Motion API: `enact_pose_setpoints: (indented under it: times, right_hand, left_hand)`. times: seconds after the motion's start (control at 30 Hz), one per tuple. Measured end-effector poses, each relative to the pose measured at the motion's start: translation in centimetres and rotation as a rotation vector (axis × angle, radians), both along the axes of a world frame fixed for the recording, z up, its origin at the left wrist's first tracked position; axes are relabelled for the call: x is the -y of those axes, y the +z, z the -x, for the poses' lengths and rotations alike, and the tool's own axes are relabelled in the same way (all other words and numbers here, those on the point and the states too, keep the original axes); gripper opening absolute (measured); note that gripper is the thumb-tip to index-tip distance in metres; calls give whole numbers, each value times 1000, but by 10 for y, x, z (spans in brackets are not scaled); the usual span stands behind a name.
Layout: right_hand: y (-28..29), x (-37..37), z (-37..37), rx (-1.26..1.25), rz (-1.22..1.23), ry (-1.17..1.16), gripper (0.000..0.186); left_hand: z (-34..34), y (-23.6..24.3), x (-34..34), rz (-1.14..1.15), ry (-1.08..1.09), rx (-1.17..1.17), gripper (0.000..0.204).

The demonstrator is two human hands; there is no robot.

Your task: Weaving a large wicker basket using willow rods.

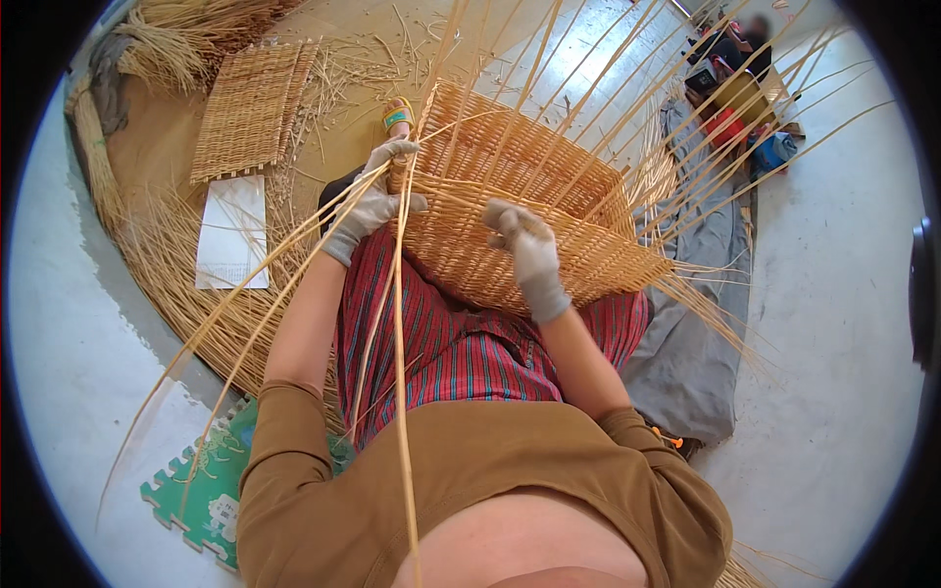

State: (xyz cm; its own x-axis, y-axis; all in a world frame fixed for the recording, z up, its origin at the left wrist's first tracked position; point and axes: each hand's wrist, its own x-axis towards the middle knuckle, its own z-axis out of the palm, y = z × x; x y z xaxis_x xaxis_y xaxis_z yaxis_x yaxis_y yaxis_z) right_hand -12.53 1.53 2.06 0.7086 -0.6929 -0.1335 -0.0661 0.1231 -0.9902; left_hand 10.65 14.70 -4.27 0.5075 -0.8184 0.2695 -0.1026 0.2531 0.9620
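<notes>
A half-woven wicker basket point(520, 147) rests over my lap, its long stakes fanning upward. My left hand point(377, 206), in a pale glove, grips long willow rods point(400, 323) at the basket's left corner; they trail down across my striped trousers. My right hand point(521, 240), also gloved, is at the basket's near woven side, fingers curled inward; whether anything small is inside them is hidden. A sandalled foot point(397, 116) shows beyond my left hand.
Woven panels point(250, 108), white paper point(230, 235) and loose willow bundles point(157, 39) lie on the left. A green foam mat point(196, 495) is lower left. Grey cloth point(691, 372) runs along the right. Another person point(755, 49) is at upper right among bags and objects.
</notes>
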Motion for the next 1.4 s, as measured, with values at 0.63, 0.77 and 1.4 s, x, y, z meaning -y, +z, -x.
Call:
enact_pose_setpoints:
  times: [0.63,0.77,1.4]
  right_hand:
    - [-26,42,59,84,88,-224,20]
    - [-22,37,40,75,57,-323,28]
    - [27,128,68,507,519,-364,47]
  left_hand:
    - [94,5,31,63,971,87,45]
    - [125,61,60,98,491,-32,13]
    - [176,55,107,-505,97,1126,67]
